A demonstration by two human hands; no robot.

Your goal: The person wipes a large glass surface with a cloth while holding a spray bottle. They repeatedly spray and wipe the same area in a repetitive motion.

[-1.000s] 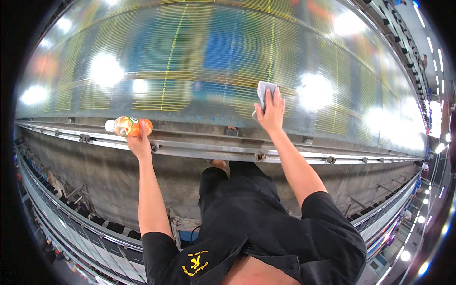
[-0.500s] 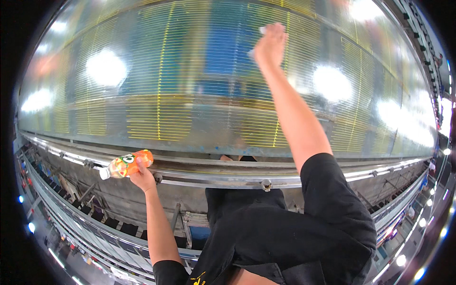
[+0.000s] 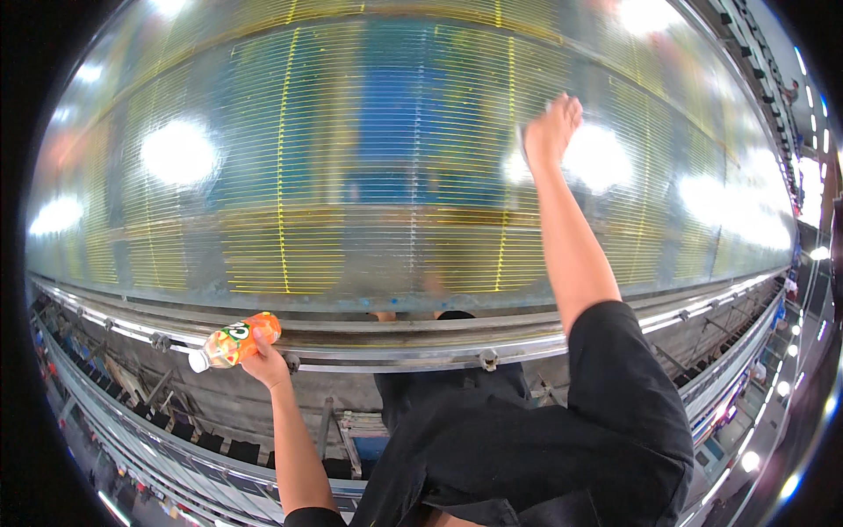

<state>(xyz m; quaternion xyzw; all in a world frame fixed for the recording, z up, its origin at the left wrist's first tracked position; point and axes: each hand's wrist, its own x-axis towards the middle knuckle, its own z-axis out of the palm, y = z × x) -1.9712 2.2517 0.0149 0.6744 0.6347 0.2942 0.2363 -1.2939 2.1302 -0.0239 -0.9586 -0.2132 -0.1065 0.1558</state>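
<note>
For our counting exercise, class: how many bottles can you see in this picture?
1: the white-capped bottle, in the person's left hand, cap toward the left. Others may be hidden or too small to tell.

Orange bottle (image 3: 234, 342) in left grip (image 3: 266, 364)

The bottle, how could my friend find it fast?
Find the shiny, yellow-lined table, then the silver rail along its near edge. At the rail's left part, the left hand holds the plastic bottle: bright orange with a white cap, unlike the silver rail.
</note>
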